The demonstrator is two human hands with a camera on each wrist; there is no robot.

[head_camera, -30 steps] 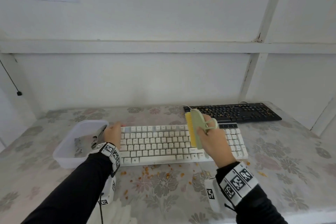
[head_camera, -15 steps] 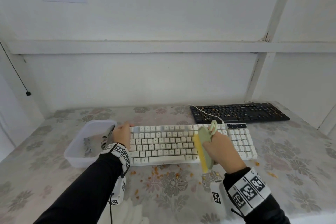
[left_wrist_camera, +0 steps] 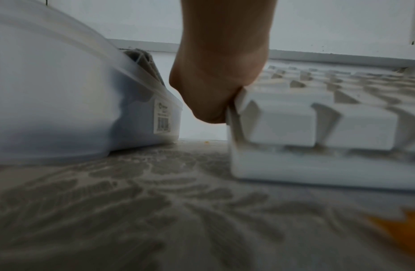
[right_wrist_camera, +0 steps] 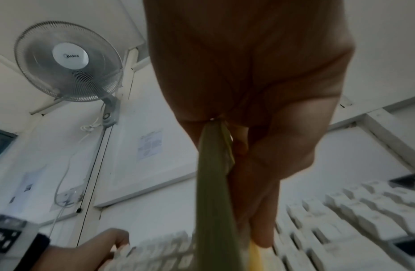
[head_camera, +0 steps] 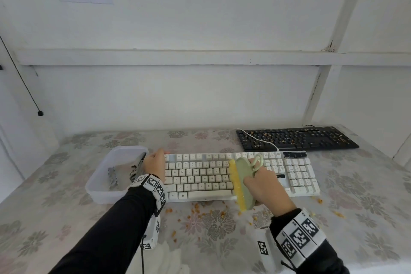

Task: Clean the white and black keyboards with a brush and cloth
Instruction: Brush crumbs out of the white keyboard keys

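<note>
— Two keyboards on the flowered table (head_camera: 66, 218), yes? Count them off for me.

— Two. One white keyboard (head_camera: 200, 176) lies nearest, and one black keyboard (head_camera: 295, 139) sits behind its right end, apart from it, with orange crumbs scattered over its keys.

— And the brush?

— One brush (head_camera: 243, 182), green-backed with yellow bristles. The right hand (head_camera: 265, 187) has its fingers wrapped round the handle, bristles down on the white keyboard's right-middle keys, the near end of the brush hanging past the front edge.

— The other hand?

— The left hand (head_camera: 155, 163) clamps the white keyboard's left end; the left wrist view shows the heel of the palm (left_wrist_camera: 215, 95) pressed against its side edge.

— Any cloth?

— One grey cloth (head_camera: 135, 168), crumpled inside one clear plastic tub (head_camera: 100, 187) just left of the white keyboard.

— Crumbs?

— Too many to count: orange crumbs (head_camera: 198, 209) lie strewn on the table along the white keyboard's front edge.
</note>
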